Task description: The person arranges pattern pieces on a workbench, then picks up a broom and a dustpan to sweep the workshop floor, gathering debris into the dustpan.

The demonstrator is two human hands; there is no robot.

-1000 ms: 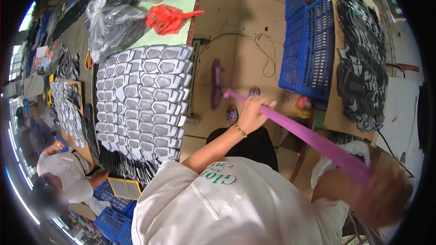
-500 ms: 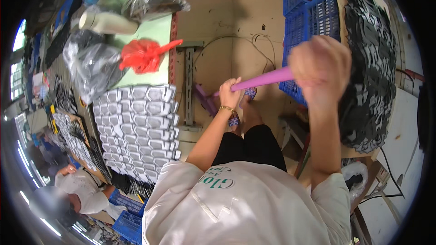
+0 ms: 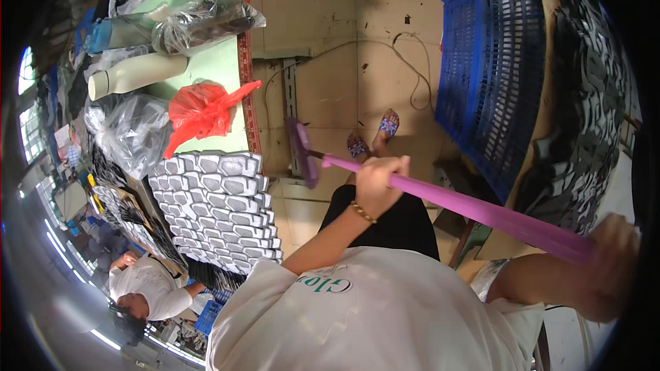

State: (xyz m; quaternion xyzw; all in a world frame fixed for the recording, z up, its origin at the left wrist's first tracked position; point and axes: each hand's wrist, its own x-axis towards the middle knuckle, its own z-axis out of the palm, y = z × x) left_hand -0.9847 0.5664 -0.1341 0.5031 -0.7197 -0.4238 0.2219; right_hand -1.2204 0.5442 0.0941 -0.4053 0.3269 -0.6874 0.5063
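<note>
A pink-handled broom [image 3: 474, 211] slants across in front of my body, its purple head [image 3: 302, 153] low beside the table leg at the left; its bristles cannot be made out. My left hand [image 3: 380, 184], with a gold-coloured bracelet at the wrist, is closed round the handle below its middle, towards the head. At the far right, my right hand [image 3: 612, 257] grips the handle's upper end, smeared by motion. Small dark scraps [image 3: 407, 20] lie on the tiled floor around my sandalled feet.
Left, a green-topped table [image 3: 227, 69] bears a cream bottle [image 3: 141, 73], a red plastic bag [image 3: 206, 111] and rows of grey-white pieces [image 3: 213, 206]. Blue crates [image 3: 509, 69] stand right, beside dark stacked pieces [image 3: 598, 96]. A cable [image 3: 412, 82] loops on the floor. Another person [image 3: 148, 285] sits lower left.
My right hand has swung right and down towards the picture's edge with the handle end. My left hand has come closer to my body, and the broom's head has shifted slightly left.
</note>
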